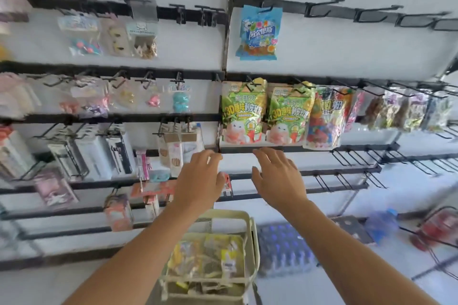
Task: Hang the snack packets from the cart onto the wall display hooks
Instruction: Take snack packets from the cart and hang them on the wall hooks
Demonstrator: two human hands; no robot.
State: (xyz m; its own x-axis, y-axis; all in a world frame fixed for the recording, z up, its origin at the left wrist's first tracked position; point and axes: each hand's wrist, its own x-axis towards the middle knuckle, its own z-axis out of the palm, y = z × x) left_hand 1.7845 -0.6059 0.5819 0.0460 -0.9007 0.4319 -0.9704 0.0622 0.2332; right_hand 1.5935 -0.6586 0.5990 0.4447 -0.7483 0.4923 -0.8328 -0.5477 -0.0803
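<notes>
Both my hands are raised in front of the wall display, empty, fingers relaxed. My left hand [200, 178] hovers just below and left of two green snack packets [244, 111] hanging side by side on hooks. My right hand [277, 176] is below the second green packet [288, 114]. A blue candy packet [259, 32] hangs alone on the upper rail. Below my arms stands the cream mesh cart [255, 242] with several yellow snack packets [205, 257] inside.
Empty black hooks [347, 158] line the rails right of and below my right hand, and along the top right rail [371, 13]. More bagged snacks [396, 111] hang further right. Hair accessories and stationery [99, 151] fill the left panel. A pack of water bottles [285, 250] lies on the floor.
</notes>
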